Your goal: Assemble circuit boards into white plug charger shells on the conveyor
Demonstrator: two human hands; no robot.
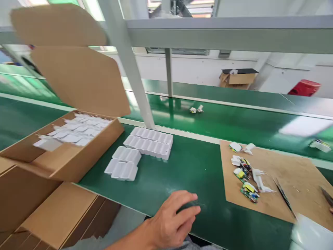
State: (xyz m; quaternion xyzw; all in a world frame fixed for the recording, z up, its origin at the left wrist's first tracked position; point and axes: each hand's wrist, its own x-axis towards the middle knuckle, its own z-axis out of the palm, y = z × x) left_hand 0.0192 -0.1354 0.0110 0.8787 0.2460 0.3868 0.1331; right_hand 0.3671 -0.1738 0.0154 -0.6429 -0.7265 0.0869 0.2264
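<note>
My left hand (173, 219) reaches in from the bottom, over the front edge of the green workbench (192, 173). Its fingers are bent and apart, with nothing between them. Ahead of it and to the left, white plastic casings, open side up, stand in a rear group (149, 141) and a smaller front group (123, 163). My right hand is not in view. At the lower right corner a white object (312, 232) is smeared by motion, and what holds it is hidden.
An open cardboard box (88, 156) holds rows of white parts. On a cardboard sheet (283, 173) lie circuit boards (249, 191), white pieces and tweezers (284, 196). A tool (327, 197) and a fingertip, whose I cannot tell, show at the right edge. A grey post (132, 66) rises behind.
</note>
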